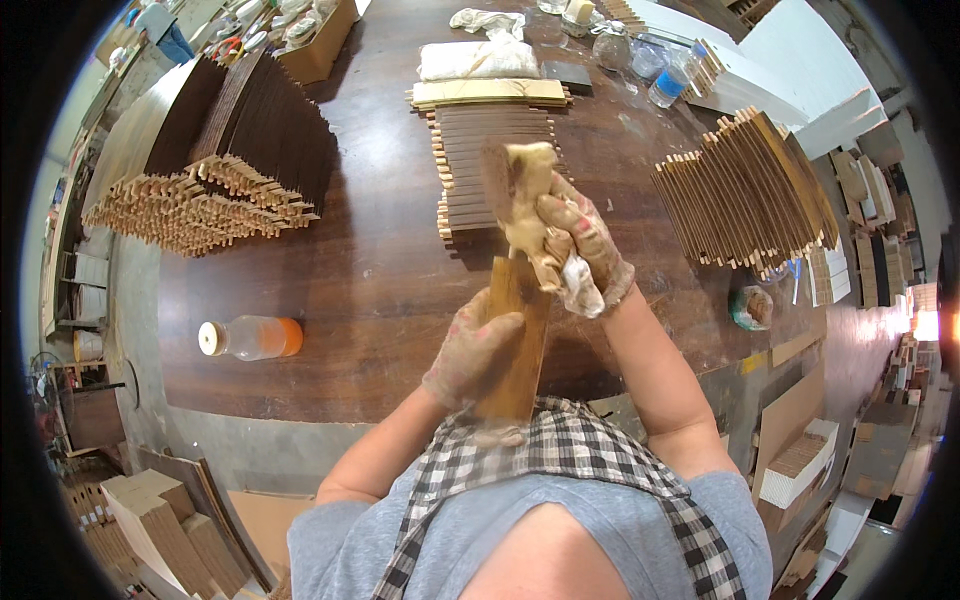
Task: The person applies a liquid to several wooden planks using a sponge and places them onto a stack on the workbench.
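Observation:
My left hand [470, 345], in a stained work glove, is closed round a brown wooden slat [518, 340] that points away from me above the table's near edge. Wrapped in my gloved right hand [590, 240] is a yellowish, brown-stained rag [532, 215], with a white bit of cloth [581, 287] hanging from it. The rag is at the slat's far end; motion blurs it, so I cannot tell whether they touch. Beyond my hands lies a row of dark slats [490, 135] with pale pegged ends, partly hidden by the rag.
Tall stacks of dark slats [240, 130] stand at the left; a leaning row of slats [740, 190] is at the right. A bottle of orange liquid [255, 338] lies near left. A white bundle [475, 60], a water bottle [668, 85] and a small jar [750, 307] are also on the table.

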Demonstrator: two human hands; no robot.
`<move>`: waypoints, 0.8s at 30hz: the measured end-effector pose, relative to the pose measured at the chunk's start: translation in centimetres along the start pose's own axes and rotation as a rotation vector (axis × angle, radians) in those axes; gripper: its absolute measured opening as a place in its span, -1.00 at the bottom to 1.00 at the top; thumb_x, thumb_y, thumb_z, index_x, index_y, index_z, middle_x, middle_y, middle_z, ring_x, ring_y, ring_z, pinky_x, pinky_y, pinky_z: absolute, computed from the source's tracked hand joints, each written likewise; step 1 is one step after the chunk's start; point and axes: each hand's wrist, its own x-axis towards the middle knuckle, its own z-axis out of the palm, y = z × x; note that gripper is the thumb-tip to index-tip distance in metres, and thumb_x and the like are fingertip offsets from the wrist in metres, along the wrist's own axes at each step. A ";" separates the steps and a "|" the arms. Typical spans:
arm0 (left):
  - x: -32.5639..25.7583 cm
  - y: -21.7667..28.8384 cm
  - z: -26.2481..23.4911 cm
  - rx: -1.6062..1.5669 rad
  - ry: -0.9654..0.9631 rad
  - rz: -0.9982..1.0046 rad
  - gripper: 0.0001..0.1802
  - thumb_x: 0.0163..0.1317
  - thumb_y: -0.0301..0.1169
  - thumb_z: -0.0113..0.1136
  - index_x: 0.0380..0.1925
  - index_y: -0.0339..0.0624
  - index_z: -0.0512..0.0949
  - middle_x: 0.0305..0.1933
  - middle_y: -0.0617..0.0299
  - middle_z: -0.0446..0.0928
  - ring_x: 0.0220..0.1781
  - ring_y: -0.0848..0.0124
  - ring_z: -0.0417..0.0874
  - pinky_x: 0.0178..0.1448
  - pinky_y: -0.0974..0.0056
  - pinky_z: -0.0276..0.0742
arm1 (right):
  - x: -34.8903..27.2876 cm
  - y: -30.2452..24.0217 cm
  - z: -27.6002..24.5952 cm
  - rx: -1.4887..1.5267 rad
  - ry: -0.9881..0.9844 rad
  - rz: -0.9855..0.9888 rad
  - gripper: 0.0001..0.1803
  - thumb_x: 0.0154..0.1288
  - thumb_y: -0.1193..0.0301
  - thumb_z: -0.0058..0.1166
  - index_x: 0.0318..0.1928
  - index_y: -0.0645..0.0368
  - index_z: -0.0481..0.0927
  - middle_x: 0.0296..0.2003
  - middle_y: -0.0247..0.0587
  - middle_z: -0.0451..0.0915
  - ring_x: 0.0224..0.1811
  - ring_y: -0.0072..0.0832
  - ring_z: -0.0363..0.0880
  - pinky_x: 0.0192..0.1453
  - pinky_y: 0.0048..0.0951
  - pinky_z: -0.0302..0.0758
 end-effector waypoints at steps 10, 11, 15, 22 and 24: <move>2.3 -1.4 -1.4 0.374 -0.005 0.107 -0.70 0.28 -0.38 0.14 -0.03 -0.27 0.56 -0.28 0.35 0.57 -0.32 0.55 0.56 -0.21 0.41 0.54 | -1.2 0.6 0.5 0.069 -0.002 -0.022 -0.49 0.36 0.36 0.20 0.26 0.14 0.42 -0.04 -0.33 0.60 -0.12 -0.66 0.64 -0.12 -0.62 0.66; 2.2 -1.0 -1.0 0.340 0.037 0.024 -0.71 0.28 -0.38 0.14 -0.04 -0.26 0.56 -0.28 0.35 0.57 -0.33 0.55 0.55 -0.22 0.42 0.53 | -1.3 0.8 0.0 0.090 -0.011 -0.031 -0.49 0.36 0.36 0.20 0.27 0.15 0.41 -0.03 -0.33 0.60 -0.12 -0.66 0.64 -0.12 -0.62 0.66; 1.1 -0.4 -0.4 0.193 -0.015 0.022 -0.70 0.27 -0.37 0.14 -0.04 -0.26 0.57 -0.26 0.33 0.59 -0.30 0.54 0.57 -0.20 0.41 0.54 | -1.3 1.7 -0.7 0.128 0.002 -0.071 -0.47 0.36 0.34 0.20 0.28 0.17 0.40 -0.04 -0.36 0.59 -0.11 -0.68 0.63 -0.09 -0.63 0.65; 1.3 1.5 -0.1 0.172 -0.086 -0.083 -0.65 0.28 -0.32 0.13 0.02 -0.25 0.54 -0.18 0.29 0.60 -0.22 0.53 0.61 -0.14 0.39 0.57 | -1.3 2.2 -2.3 0.146 -0.004 -0.068 -0.13 0.17 0.28 0.43 0.39 0.25 0.23 -0.07 -0.43 0.57 -0.04 -0.63 0.63 0.02 -0.61 0.65; 1.7 0.3 -1.1 0.305 -0.126 0.036 -0.62 0.33 -0.25 0.13 0.05 -0.25 0.52 -0.12 0.26 0.60 -0.17 0.51 0.62 -0.11 0.37 0.59 | -1.3 2.5 -2.2 0.124 0.026 -0.067 -0.12 0.17 0.26 0.43 0.39 0.24 0.23 0.02 -0.36 0.56 -0.01 -0.60 0.62 0.03 -0.58 0.66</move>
